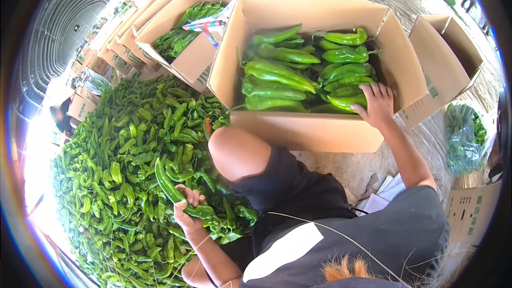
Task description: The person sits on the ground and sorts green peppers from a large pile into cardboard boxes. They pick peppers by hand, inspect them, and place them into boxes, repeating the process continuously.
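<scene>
My left hand [191, 209] is closed around a long green pepper [169, 182], low over the pepper heap at my left. That pepper slants up and left out of my fist. At the near right corner inside an open cardboard box [309, 130], my right hand [377, 105] grips a green pepper [344, 102] between thumb and fingers. Its stem end is hidden under the hand. Two rows of large green peppers [280, 77] lie side by side in the box, pointing across it.
A large heap of loose green peppers [122, 181] spreads at the left. Behind it stands a box of thinner peppers [186, 26]. An open carton [450, 48] and a plastic bag of green vegetables [466, 133] are at the right. My bent knee [237, 152] is by the box.
</scene>
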`<state>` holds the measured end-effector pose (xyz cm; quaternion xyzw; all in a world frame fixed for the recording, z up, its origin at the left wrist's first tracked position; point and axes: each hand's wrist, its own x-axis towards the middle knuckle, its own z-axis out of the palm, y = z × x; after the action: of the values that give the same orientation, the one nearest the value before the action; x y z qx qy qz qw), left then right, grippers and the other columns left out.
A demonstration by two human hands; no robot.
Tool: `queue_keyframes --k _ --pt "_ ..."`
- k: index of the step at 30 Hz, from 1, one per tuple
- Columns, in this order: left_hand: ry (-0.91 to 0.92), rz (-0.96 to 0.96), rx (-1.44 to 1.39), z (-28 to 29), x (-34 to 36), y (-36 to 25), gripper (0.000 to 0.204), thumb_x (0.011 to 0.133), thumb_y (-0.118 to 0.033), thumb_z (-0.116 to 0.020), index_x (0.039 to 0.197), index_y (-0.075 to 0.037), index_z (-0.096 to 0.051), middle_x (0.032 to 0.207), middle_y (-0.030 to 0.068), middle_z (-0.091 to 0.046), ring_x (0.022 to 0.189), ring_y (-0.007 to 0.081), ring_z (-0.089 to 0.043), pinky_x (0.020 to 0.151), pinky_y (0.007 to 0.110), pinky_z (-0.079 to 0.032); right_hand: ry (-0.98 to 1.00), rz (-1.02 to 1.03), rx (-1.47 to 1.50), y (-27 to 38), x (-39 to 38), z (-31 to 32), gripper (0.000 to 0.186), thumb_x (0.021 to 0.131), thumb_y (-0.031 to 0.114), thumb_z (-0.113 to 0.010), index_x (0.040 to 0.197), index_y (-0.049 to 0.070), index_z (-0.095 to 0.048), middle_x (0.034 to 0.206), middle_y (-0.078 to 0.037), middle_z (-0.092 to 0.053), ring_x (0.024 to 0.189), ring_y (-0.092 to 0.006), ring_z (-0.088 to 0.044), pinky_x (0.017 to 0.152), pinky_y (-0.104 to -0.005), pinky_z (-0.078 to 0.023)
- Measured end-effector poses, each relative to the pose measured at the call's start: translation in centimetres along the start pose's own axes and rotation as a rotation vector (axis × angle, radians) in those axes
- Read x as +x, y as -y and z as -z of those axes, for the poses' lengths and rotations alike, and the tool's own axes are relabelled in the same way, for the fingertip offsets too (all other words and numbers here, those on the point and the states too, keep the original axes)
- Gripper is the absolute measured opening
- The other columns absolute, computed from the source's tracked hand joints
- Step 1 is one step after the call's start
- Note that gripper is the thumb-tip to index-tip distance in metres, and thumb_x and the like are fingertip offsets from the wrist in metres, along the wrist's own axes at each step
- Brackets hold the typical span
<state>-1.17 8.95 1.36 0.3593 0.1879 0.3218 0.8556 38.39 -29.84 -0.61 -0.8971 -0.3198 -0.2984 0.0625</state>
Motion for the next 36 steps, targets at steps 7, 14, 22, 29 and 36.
queue_keyframes --k 7,14,22,29,36 --pt "-0.02 0.035 0.011 -0.9 0.2 0.5 0.043 0.07 -0.017 -0.063 0.112 -0.01 -0.056 0.072 0.0004 -0.042 0.064 0.0128 -0.042 0.066 0.029 -0.04 0.232 0.222 0.211 -1.2 0.9 -2.5 0.048 0.075 0.05 -0.069 0.095 0.007 -0.059 0.093 -0.011 -0.057 0.097 -0.0317 -0.054 0.084 -0.0418 -0.046" --pt "0.137 0.006 -0.118 -5.7 1.8 1.7 0.041 0.086 -0.032 -0.064 0.116 -0.009 -0.051 0.075 0.0013 -0.044 0.07 0.0133 -0.044 0.066 0.03 -0.039 0.064 0.126 0.082 2.7 0.6 0.7 0.072 0.078 0.053 -0.064 0.133 0.008 -0.049 0.127 -0.017 -0.049 0.118 -0.0361 -0.045 0.101 -0.049 -0.037" --pt "0.39 -0.006 0.32 -15.5 0.7 11.8 0.062 0.096 -0.05 -0.051 0.137 -0.007 -0.032 0.139 0.0128 -0.041 0.131 0.0269 -0.038 0.105 0.045 -0.034 0.311 0.476 1.209 18.0 3.3 8.7 0.075 0.078 0.019 -0.072 0.139 -0.004 -0.035 0.132 -0.026 -0.047 0.114 -0.042 -0.053 0.094 -0.0461 -0.048" --pt "0.586 0.398 0.526 -11.1 -0.6 9.7 0.058 0.099 -0.04 -0.051 0.134 0.004 -0.038 0.124 0.0194 -0.055 0.115 0.0294 -0.056 0.101 0.04 -0.042 0.394 0.14 0.602 -2.9 7.8 4.4 0.044 0.077 0.004 -0.056 0.121 0.002 -0.062 0.118 -0.016 -0.061 0.113 -0.0322 -0.054 0.102 -0.0385 -0.041" --pt "0.534 0.533 0.464 -8.1 -1.1 11.1 0.046 0.099 -0.027 -0.055 0.13 0.005 -0.042 0.117 0.0145 -0.058 0.109 0.0224 -0.057 0.097 0.035 -0.045 0.553 -0.282 0.692 -5.1 5.3 -0.8 0.039 0.096 0.032 -0.05 0.126 0.009 -0.059 0.128 -0.015 -0.056 0.12 -0.033 -0.05 0.103 -0.038 -0.039"
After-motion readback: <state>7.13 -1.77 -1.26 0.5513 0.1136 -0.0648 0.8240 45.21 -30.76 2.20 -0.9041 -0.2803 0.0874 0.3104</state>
